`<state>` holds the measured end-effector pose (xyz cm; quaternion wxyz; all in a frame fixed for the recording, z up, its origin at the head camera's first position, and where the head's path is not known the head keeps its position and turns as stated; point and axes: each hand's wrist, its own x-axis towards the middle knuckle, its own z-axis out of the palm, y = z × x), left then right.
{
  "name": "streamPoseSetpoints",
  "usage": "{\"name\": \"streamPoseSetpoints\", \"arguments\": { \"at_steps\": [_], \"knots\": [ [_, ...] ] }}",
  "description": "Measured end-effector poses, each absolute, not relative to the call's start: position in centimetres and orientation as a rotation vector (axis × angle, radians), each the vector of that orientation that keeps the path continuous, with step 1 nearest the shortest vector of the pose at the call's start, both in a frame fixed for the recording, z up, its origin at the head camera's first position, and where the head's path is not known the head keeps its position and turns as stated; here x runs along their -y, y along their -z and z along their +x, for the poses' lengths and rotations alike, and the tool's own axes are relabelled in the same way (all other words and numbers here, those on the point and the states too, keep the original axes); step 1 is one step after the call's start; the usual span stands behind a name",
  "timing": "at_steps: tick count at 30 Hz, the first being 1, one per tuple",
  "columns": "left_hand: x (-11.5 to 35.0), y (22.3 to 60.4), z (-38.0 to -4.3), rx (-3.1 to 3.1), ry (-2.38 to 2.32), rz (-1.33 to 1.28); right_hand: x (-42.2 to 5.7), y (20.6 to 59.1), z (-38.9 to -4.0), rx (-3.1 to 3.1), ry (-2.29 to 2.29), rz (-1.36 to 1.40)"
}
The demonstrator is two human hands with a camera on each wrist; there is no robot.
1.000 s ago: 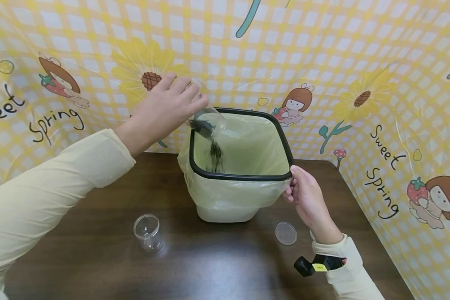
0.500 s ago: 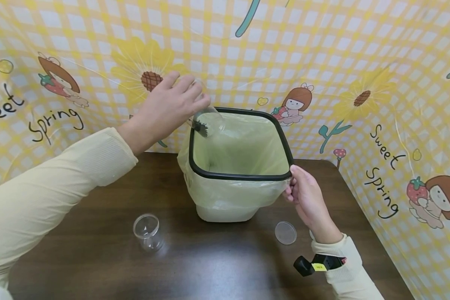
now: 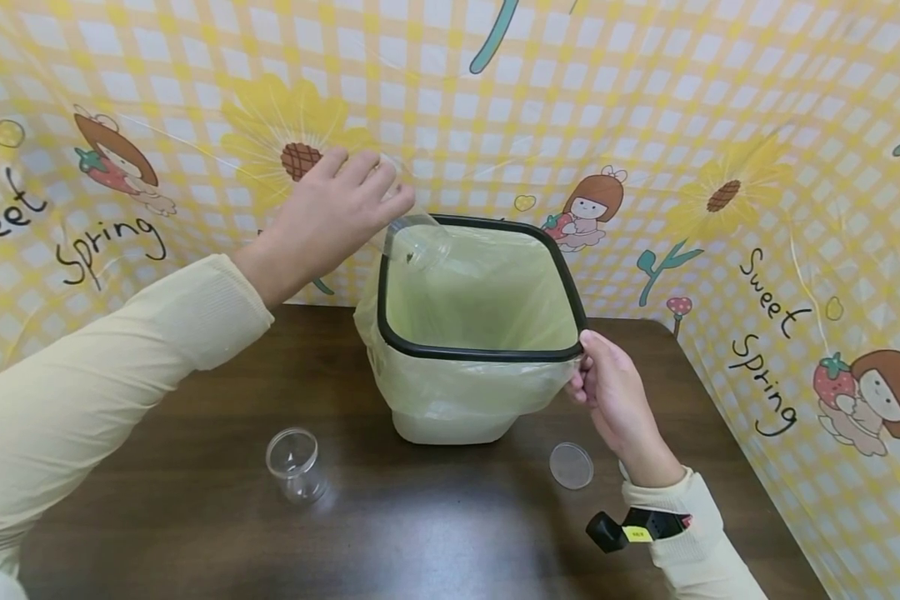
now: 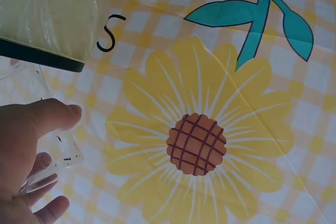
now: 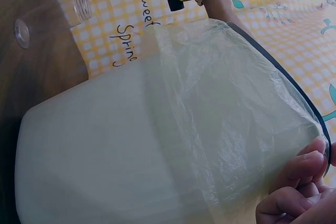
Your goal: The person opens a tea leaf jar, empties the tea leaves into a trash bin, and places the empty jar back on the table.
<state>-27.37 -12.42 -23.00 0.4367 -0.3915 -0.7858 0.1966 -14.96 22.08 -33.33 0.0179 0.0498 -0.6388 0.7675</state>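
My left hand (image 3: 337,204) grips a clear plastic jar (image 3: 417,241), tipped with its mouth over the left side of a trash bin (image 3: 456,427). A few dark flecks cling inside the jar in the left wrist view, where the thumb and fingers (image 4: 55,116) curl round it. The bin has a black rim (image 3: 487,356) and a pale yellow-green liner (image 3: 465,387) folded over its outside. At the rim's front right corner, my right hand (image 3: 617,392) pinches the rim and liner between thumb and fingers. The bin's bottom is hidden from the head view.
Another clear jar (image 3: 296,467) stands upright without a lid on the brown table (image 3: 420,525), front left of the bin. A clear round lid (image 3: 572,466) lies to the bin's front right. Yellow checked cloth (image 3: 465,125) hangs behind and to the right.
Dark flakes that were falling from the tipped jar have gone down into the bin, and the jar is now nearly bare inside. Both hands stay almost in place.
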Motion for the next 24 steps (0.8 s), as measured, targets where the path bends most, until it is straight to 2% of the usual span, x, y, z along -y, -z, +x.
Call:
{"name": "streamPoseSetpoints", "arguments": {
  "at_steps": [24],
  "knots": [
    [12.07,23.28,-27.51,1.888,-0.542,-0.893,-22.02,33.31,-14.95,1.972,-2.388,0.157]
  ]
}}
